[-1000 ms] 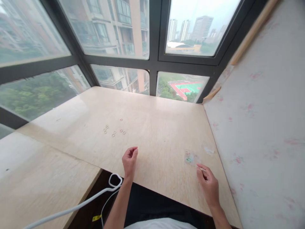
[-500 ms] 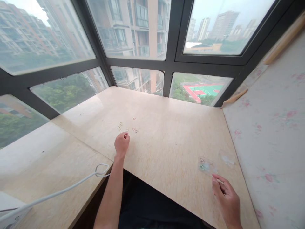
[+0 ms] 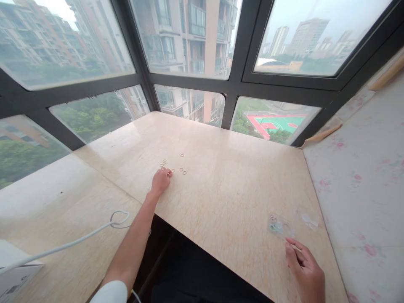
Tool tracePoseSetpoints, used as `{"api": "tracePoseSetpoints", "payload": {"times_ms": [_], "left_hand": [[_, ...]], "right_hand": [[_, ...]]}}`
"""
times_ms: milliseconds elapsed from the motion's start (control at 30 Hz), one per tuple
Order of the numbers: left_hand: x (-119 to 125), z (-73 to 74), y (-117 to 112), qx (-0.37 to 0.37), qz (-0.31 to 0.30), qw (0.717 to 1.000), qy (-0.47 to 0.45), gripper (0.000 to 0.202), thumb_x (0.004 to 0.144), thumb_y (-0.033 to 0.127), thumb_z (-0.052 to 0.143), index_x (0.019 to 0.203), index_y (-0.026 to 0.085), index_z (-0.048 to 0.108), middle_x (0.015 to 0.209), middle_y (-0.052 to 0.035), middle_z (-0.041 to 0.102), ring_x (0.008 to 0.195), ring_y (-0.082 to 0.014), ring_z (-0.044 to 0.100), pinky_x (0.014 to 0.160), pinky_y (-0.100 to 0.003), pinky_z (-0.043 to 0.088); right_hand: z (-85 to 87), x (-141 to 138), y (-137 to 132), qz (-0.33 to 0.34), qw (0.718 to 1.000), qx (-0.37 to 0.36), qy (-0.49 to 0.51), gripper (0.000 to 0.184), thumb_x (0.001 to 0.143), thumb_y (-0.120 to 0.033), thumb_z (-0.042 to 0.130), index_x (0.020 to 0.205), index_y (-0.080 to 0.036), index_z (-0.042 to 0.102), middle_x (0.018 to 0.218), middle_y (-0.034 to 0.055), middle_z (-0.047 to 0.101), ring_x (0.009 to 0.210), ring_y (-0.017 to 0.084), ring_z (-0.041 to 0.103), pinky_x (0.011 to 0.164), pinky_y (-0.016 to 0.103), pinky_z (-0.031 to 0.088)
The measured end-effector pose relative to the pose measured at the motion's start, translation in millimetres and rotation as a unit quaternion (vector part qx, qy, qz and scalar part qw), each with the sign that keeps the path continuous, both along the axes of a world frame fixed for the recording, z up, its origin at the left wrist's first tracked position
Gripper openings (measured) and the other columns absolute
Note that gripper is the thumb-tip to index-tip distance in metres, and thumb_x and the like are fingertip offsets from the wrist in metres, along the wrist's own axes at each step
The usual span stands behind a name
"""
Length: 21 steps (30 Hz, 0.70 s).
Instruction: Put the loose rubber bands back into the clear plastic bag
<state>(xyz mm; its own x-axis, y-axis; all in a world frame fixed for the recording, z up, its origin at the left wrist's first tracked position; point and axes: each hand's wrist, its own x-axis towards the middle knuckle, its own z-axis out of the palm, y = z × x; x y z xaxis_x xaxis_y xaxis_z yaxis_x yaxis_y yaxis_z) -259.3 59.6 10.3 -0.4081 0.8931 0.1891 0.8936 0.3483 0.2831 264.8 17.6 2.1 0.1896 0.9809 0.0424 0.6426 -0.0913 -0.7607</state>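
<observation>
Several small thin rings lie on the tabletop ahead of me: yellowish rings [image 3: 163, 162] at the left, a pink ring [image 3: 182, 155] farther back, and two reddish rings [image 3: 182, 171] close together. My left hand [image 3: 161, 181] rests among them, its fingers curled down beside a pale yellow ring [image 3: 173, 170]; what the fingertips hold, if anything, is hidden. At the right, my right hand [image 3: 305, 269] is closed with thumb and index finger brought together, its contents too small to make out. Just beyond it lies a clear plastic case [image 3: 280, 227] holding small green and pinkish rings.
Clear plastic packaging [image 3: 308, 219] lies beyond the case, near the flowered wall [image 3: 356, 202]. A white cable [image 3: 78, 241] loops across the left surface, beside a white box [image 3: 20, 277]. Dark-framed windows [image 3: 189, 82] border the tabletop's far edge [image 3: 202, 125].
My left hand has moved slightly back and left against the rings, toward the yellowish ones. My right hand stays beside the case in much the same pose. The whole view has shifted a little.
</observation>
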Motion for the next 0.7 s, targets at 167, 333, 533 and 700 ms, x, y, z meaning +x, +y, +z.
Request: {"api": "tracePoseSetpoints", "payload": {"times_ms": [167, 333, 533, 700], "left_hand": [[-10, -2.8, 6, -0.020, -0.042, 0.999, 0.009, 0.022, 0.088, 0.020, 0.042, 0.085, 0.017, 0.064, 0.089, -0.0125, 0.062, 0.091, -0.0276, 0.055, 0.083, -0.038, 0.041], [-14, -7.0, 8, -0.019, -0.044, 0.999, -0.002, 0.019, 0.087, 0.019, 0.043, 0.083, 0.018, 0.061, 0.087, -0.0120, 0.062, 0.090, -0.0269, 0.056, 0.083, -0.037, 0.041], [-10, -4.8, 4, 0.012, -0.031, 0.999, -0.017, 0.020, 0.087, 0.019, 0.041, 0.084, 0.017, 0.061, 0.090, -0.0119, 0.063, 0.090, -0.0244, 0.057, 0.083, -0.034, 0.043], [-8, 11.7, 0, -0.001, -0.067, 0.998, 0.011, 0.018, 0.082, 0.027, 0.052, 0.083, 0.018, 0.068, 0.087, -0.0105, 0.065, 0.090, -0.0259, 0.058, 0.085, -0.036, 0.043]], "right_hand": [[1.6, -1, 1, -0.003, 1.000, -0.003, 0.004, 0.051, 0.077, -0.060, 0.053, 0.100, -0.016, 0.066, 0.052, -0.0007, 0.056, 0.046, 0.016, 0.052, 0.044, 0.023, 0.041], [6.2, -3, -1, -0.006, 1.000, -0.009, 0.004, 0.052, 0.076, -0.060, 0.053, 0.101, -0.016, 0.066, 0.049, -0.0022, 0.052, 0.041, 0.015, 0.046, 0.040, 0.023, 0.038], [3.1, -1, 0, -0.003, 1.000, -0.015, 0.020, 0.052, 0.076, -0.061, 0.053, 0.102, -0.016, 0.065, 0.049, -0.0021, 0.052, 0.045, 0.016, 0.049, 0.040, 0.023, 0.038], [2.9, -2, 0, 0.003, 0.999, -0.021, 0.042, 0.051, 0.078, -0.059, 0.053, 0.103, -0.016, 0.064, 0.049, -0.0030, 0.051, 0.041, 0.014, 0.045, 0.039, 0.022, 0.037]]}}
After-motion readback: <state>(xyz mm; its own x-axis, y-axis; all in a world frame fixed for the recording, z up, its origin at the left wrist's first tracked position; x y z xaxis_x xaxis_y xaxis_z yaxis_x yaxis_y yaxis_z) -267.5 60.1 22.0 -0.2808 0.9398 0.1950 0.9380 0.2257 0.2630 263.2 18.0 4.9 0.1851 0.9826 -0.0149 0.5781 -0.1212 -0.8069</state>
